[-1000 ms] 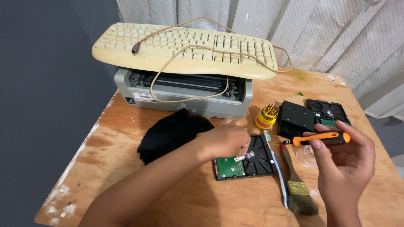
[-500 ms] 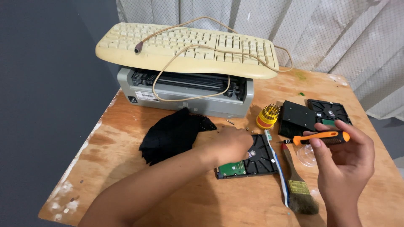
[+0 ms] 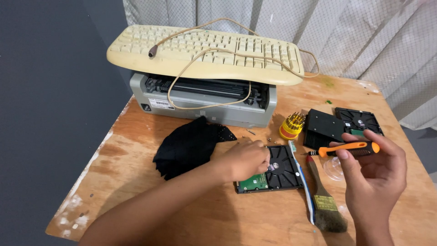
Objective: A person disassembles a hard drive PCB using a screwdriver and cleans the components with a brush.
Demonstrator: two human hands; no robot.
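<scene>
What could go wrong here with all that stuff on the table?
The tiny loose screws lying by the black cloth could roll off and get lost. The screwdriver in the right hand has a sharp tip that might slip and scratch the hard drive under the left hand. The keyboard overhangs the printer, so a bump might tip it.

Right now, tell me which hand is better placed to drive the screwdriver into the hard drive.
Right. The right hand already grips the orange-handled screwdriver, tip toward the hard drive. The left hand rests on the drive, likely steadying it.
</scene>
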